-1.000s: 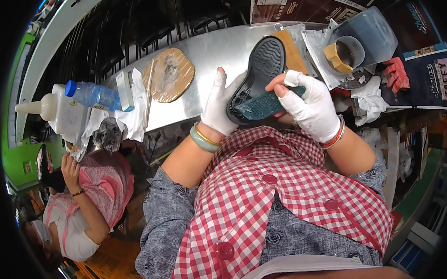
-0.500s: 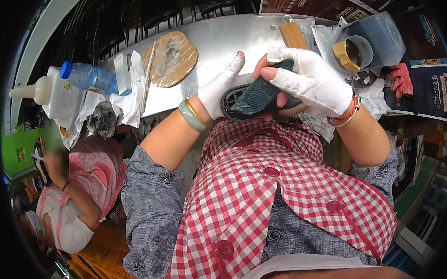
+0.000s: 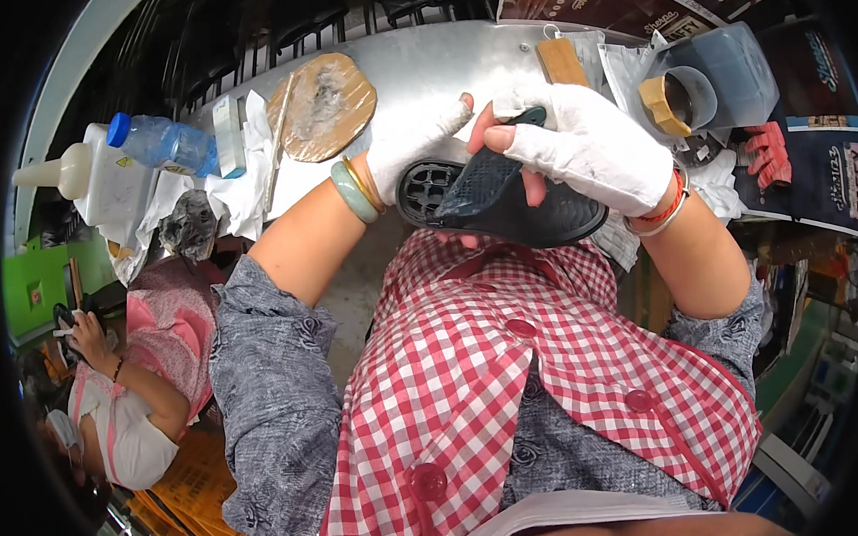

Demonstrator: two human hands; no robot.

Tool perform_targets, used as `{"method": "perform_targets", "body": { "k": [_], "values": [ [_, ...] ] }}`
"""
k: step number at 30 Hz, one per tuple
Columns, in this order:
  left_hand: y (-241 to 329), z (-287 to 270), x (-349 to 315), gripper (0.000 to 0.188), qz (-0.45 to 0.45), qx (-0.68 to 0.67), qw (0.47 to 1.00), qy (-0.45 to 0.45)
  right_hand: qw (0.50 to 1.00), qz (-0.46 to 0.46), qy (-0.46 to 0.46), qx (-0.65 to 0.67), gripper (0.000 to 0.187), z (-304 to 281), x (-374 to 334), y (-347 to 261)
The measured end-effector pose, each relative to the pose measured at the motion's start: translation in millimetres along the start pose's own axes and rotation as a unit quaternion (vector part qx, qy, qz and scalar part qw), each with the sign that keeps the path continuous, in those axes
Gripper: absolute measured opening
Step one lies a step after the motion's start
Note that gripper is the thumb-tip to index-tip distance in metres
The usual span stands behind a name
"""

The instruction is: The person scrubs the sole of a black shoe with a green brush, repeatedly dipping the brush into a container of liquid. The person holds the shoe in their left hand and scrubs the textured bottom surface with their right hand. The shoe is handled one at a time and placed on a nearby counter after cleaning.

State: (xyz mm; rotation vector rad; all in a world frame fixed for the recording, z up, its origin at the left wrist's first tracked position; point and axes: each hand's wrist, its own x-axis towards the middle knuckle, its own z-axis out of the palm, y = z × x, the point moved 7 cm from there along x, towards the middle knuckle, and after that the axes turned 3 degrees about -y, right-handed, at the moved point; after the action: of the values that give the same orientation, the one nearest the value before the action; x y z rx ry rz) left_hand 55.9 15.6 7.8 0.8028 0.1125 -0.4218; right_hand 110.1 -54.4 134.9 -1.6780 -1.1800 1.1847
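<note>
In front of my apron, my left hand (image 3: 410,141), in a white fingerless glove, supports a black shoe sole (image 3: 564,214) at its left end. Its thumb points up while the other fingers curl beneath. An open grid of ribs shows in that end of the sole. My right hand (image 3: 599,144), gloved the same way, pinches a dark blue-green textured insole (image 3: 483,183) between thumb and fingers. The insole slants over the sole, its lower left tip close to the ribbed grid. Whether the insole is joined to the sole further right is hidden by my right hand.
On the metal table (image 3: 422,65) lie a film-wrapped round board (image 3: 327,106), a blue-capped bottle (image 3: 170,145) and a white nozzle bottle (image 3: 114,175). To the right stand a wooden block (image 3: 561,62) and a clear container (image 3: 739,73). A co-worker (image 3: 136,401) sits at left.
My left hand and the sole have shifted left, showing more of the sole beneath my right hand. The insole tilts more steeply. The co-worker's hand has moved slightly.
</note>
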Motion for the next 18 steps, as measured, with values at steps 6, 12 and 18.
{"method": "perform_targets", "body": {
  "k": [6,12,18],
  "values": [
    [2,11,-10,0.093,-0.095,-0.030,0.994,0.038,0.998,0.029,0.027,0.046,0.026,-12,-16,21],
    [-14,-8,-23,0.100,-0.165,-0.003,0.986,-0.011,0.992,0.067,0.063,0.085,0.025,-20,-37,64],
    [46,15,-36,0.048,0.010,-0.215,0.976,0.030,0.895,-0.101,0.378,0.213,0.027,-115,-83,100]
  ]
}}
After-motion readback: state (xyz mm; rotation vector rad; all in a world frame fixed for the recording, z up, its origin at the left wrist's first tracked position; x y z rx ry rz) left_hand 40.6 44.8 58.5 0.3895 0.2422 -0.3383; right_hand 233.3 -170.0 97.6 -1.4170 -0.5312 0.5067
